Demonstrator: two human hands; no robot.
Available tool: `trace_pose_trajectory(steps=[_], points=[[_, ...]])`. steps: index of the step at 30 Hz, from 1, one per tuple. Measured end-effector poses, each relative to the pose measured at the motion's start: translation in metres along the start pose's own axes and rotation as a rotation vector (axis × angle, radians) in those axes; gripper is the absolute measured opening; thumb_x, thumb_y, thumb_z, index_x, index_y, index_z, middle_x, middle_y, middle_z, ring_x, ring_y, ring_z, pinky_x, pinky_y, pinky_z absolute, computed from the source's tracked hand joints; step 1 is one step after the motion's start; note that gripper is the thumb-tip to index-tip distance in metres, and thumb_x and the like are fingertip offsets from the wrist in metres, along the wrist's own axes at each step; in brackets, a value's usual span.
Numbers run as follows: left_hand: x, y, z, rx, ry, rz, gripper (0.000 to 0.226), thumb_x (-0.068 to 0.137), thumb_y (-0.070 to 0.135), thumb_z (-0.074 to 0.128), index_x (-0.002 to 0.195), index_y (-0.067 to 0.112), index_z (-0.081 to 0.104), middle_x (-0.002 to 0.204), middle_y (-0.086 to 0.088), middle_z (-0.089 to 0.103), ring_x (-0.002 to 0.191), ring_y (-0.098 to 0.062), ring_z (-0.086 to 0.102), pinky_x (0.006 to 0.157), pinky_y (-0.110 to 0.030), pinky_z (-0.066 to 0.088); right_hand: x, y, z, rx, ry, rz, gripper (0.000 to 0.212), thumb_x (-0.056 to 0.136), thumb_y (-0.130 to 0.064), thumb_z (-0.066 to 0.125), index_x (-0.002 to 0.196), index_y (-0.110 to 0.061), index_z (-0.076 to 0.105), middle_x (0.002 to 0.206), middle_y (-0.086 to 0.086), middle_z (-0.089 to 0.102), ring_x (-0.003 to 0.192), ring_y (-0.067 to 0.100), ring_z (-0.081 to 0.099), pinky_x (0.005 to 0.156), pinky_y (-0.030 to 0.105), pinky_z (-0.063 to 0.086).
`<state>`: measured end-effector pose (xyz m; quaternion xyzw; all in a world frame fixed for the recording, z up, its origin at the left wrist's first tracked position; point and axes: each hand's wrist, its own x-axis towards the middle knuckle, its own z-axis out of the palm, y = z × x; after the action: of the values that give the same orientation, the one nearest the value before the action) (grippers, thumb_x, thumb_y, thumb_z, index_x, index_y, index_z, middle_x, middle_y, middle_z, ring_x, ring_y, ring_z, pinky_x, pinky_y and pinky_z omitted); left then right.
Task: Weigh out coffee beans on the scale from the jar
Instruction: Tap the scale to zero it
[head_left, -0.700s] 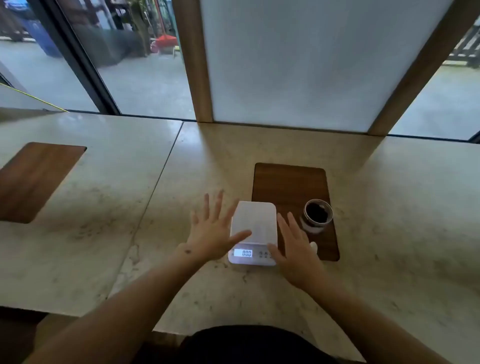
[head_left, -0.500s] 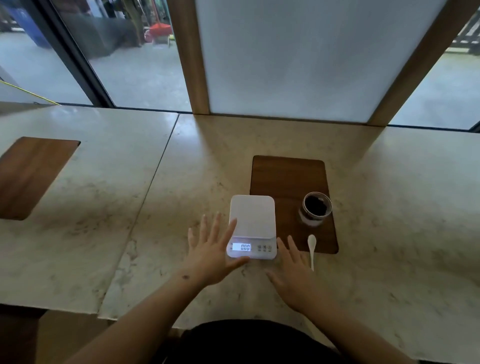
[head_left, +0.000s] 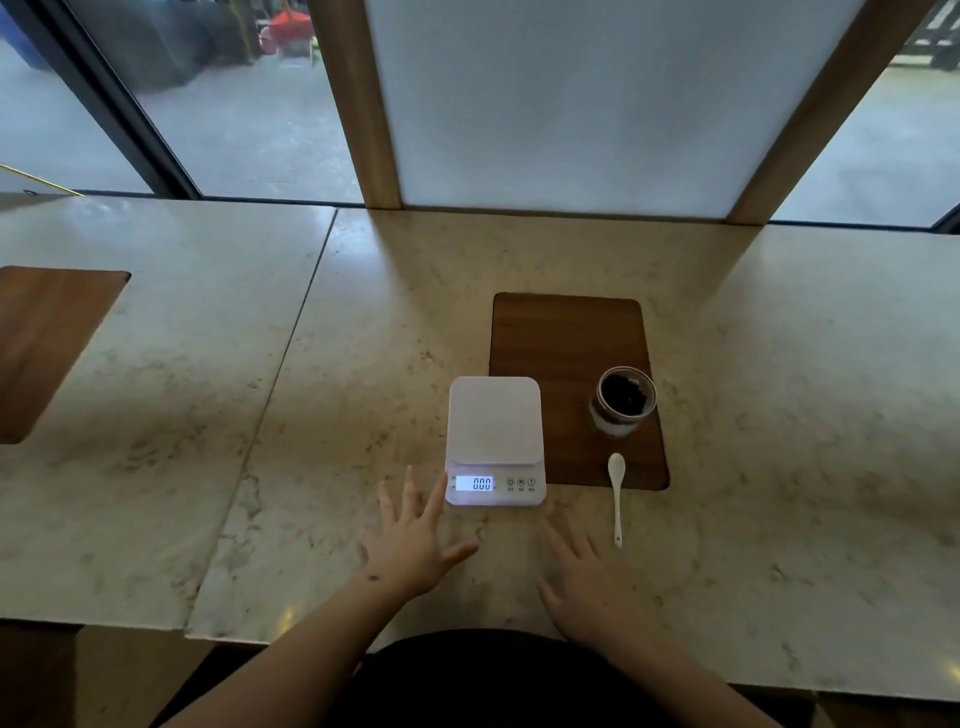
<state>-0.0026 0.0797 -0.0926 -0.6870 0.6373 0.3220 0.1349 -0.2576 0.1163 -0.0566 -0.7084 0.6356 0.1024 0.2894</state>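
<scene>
Both hands lie flat with fingers spread, holding nothing. The left hand (head_left: 410, 545) and right hand (head_left: 582, 577) have withdrawn toward the body from the scale (head_left: 494, 441), which reads 0.00. The open jar (head_left: 623, 408) holds dark beans on the wooden inlay (head_left: 566, 343). The spoon (head_left: 616, 493) lies bowl-away, handle toward the person.

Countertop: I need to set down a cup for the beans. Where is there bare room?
Bare marble lies left of the scale up to the slab seam, and right of the wooden mat. It is crowded around the jar, the spoon and both hands.
</scene>
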Motion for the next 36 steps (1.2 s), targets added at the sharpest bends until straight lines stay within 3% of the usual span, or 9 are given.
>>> trace_pose_trajectory(steps=[5,7,10,19,30,33,36], points=[[0.01,-0.004,-0.014,0.071,-0.102,-0.025,0.13,0.069,0.094,0.056,0.138,0.046,-0.044,0.164,-0.007,-0.039,0.145,-0.055,-0.034,0.117,-0.078,0.015,0.0,0.004,-0.002,-0.083,-0.108,-0.02,0.071,0.095,-0.041,0.042,0.158,-0.027,0.012,0.168,0.004,-0.002,0.153,0.027,0.001,0.115,0.049,0.033],[0.014,-0.004,-0.021,0.082,-0.139,-0.051,0.141,0.062,0.094,0.063,0.134,0.046,-0.048,0.163,-0.005,-0.043,0.146,-0.055,-0.034,0.113,-0.082,0.019,0.001,0.005,-0.004,-0.105,-0.103,-0.027,0.07,0.096,-0.039,0.042,0.158,-0.025,0.012,0.168,0.005,-0.002,0.153,0.028,-0.002,0.117,0.05,0.03],[0.022,-0.004,-0.027,0.094,-0.173,-0.077,0.152,0.053,0.095,0.069,0.144,0.047,-0.043,0.161,0.0,-0.046,0.146,-0.049,-0.038,0.104,-0.091,0.019,0.003,0.005,-0.006,-0.131,-0.096,-0.033,0.072,0.095,-0.038,0.043,0.158,-0.024,0.012,0.168,0.007,-0.001,0.153,0.03,-0.002,0.12,0.051,0.023],[0.032,0.005,-0.035,0.085,-0.255,-0.091,0.159,0.049,0.086,0.08,0.135,0.05,-0.048,0.154,0.001,-0.055,0.14,-0.044,-0.048,0.101,-0.093,0.011,0.01,0.006,0.002,-0.143,-0.164,-0.013,0.092,0.091,-0.057,0.052,0.159,-0.026,-0.002,0.167,0.008,-0.014,0.152,0.034,-0.014,0.12,0.056,0.005],[0.039,0.003,-0.031,0.093,-0.298,-0.139,0.159,0.048,0.09,0.076,0.128,0.049,-0.056,0.142,0.0,-0.065,0.127,-0.041,-0.059,0.101,-0.094,0.002,0.012,0.028,-0.006,-0.309,-0.234,-0.182,0.089,0.094,-0.05,0.052,0.159,-0.027,-0.004,0.167,0.009,-0.013,0.151,0.036,-0.011,0.119,0.06,0.008],[0.038,0.005,-0.032,0.074,-0.301,-0.123,0.159,0.041,0.099,0.068,0.128,0.05,-0.057,0.139,0.001,-0.067,0.127,-0.042,-0.059,0.101,-0.094,0.001,0.013,0.039,-0.022,-0.302,-0.255,-0.247,0.081,0.096,-0.044,0.054,0.159,-0.027,0.007,0.168,0.005,-0.005,0.153,0.031,-0.002,0.119,0.058,0.017],[0.034,0.008,-0.031,0.078,-0.287,-0.132,0.153,0.034,0.106,0.055,0.122,0.052,-0.059,0.137,0.002,-0.068,0.13,-0.044,-0.057,0.101,-0.094,0.002,0.02,0.047,-0.038,-0.263,-0.226,-0.273,0.058,0.097,-0.034,0.051,0.15,-0.021,0.034,0.16,0.006,0.025,0.143,0.032,0.03,0.111,0.052,0.038]])
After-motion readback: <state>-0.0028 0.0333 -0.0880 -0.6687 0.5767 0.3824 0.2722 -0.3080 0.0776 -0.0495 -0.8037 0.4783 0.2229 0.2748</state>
